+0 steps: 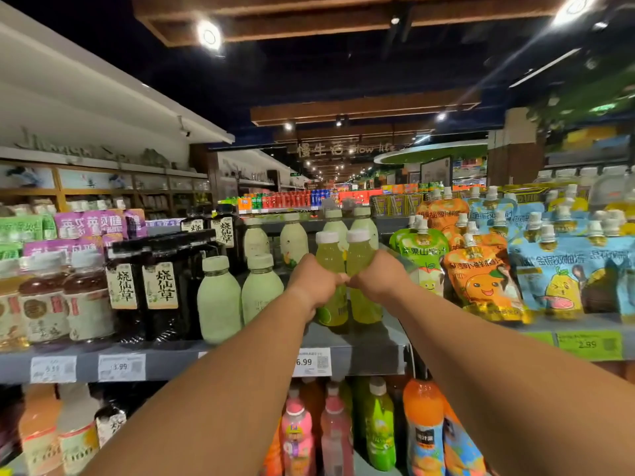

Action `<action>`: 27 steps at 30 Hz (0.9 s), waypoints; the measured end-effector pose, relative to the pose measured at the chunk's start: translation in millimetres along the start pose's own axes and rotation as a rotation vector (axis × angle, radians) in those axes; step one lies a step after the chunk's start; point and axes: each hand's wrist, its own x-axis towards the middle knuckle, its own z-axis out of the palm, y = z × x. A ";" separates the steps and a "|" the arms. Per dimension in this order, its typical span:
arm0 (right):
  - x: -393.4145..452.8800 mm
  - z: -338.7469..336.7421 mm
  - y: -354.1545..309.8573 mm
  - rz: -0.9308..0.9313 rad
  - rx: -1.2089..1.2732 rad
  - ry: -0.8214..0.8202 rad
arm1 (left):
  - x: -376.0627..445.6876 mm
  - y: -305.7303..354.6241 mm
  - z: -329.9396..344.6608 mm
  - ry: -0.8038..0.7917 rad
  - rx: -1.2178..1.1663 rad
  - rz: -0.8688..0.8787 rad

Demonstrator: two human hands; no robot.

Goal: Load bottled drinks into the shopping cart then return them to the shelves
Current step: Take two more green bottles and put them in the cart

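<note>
Two yellow-green drink bottles with white caps stand side by side on the grey top shelf [364, 341]. My left hand [314, 281] grips the left bottle [329, 259] around its middle. My right hand [379, 278] grips the right bottle [359, 257] the same way. My knuckles almost touch between the bottles. Both bottles are upright, their bases at or just above the shelf surface. More bottles of the same drink [335, 223] stand in rows behind them.
Pale green milky bottles [220, 297] and dark black-labelled bottles [158, 286] stand to the left. Spouted juice pouches [481, 280] fill the shelf to the right. The lower shelf holds pink, green and orange bottles [422, 420]. Price tags [311, 362] line the shelf edge.
</note>
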 end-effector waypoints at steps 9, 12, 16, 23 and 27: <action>-43.1 -41.3 -46.6 0.006 0.035 0.001 | -48.1 38.1 -40.7 -0.046 -0.042 0.105; -68.9 -53.6 -76.7 -0.031 0.062 -0.001 | -74.1 49.4 -71.7 -0.067 -0.064 0.130; -111.0 -44.4 -123.9 -0.048 0.061 0.001 | -117.0 41.3 -130.5 -0.066 -0.071 0.133; -196.1 29.1 -222.3 -0.123 0.099 -0.151 | -206.4 -12.4 -268.4 0.178 0.017 0.056; -238.6 100.8 -275.7 -0.217 0.216 -0.289 | -259.7 -53.7 -347.1 0.329 0.069 -0.029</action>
